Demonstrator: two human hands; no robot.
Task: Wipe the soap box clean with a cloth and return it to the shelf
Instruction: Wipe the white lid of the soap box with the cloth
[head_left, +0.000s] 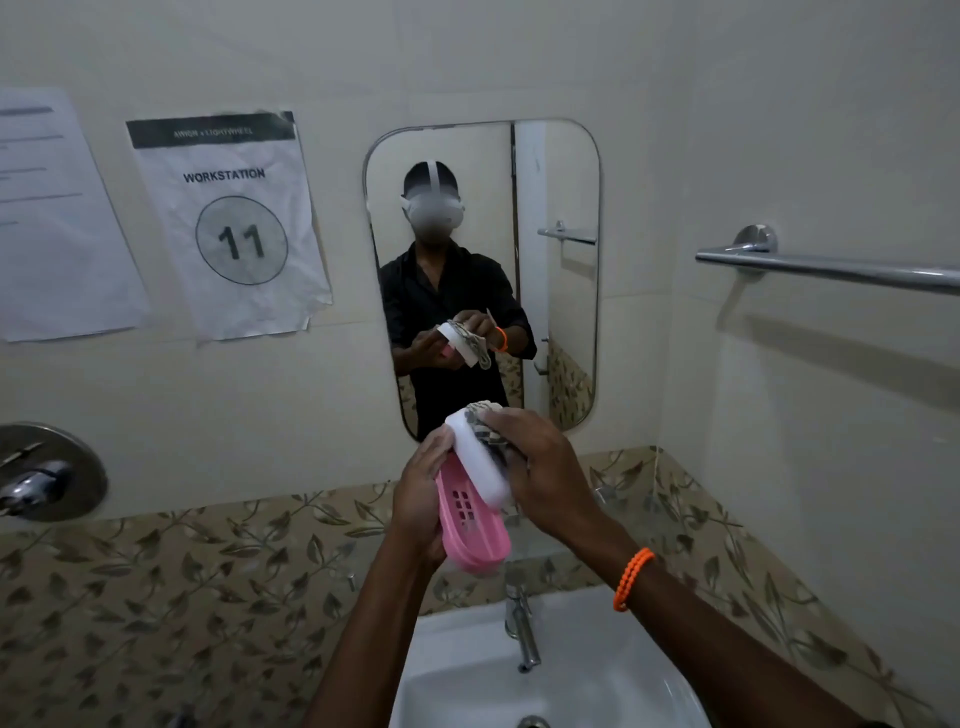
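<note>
Holding the pink and white plastic soap box (475, 499) in our left hand (421, 499) above the white sink's (457, 670) back edge, long axis tilted away, our right hand (540, 467) presses the patterned cloth (485, 431) on its far end.

A bathroom, set up as a numbered work spot. White washbasin (597, 670) at 6 o'clock with a chrome tap (521, 626). Mirror (483, 270) on the wall at 12, towel rail (831, 267) at 3, shower valve (44, 473) at 9. Leaf-patterned tiles (182, 582) low down. Paper sign (228, 223) at 10 reading "WORKSTATION 11".
</note>
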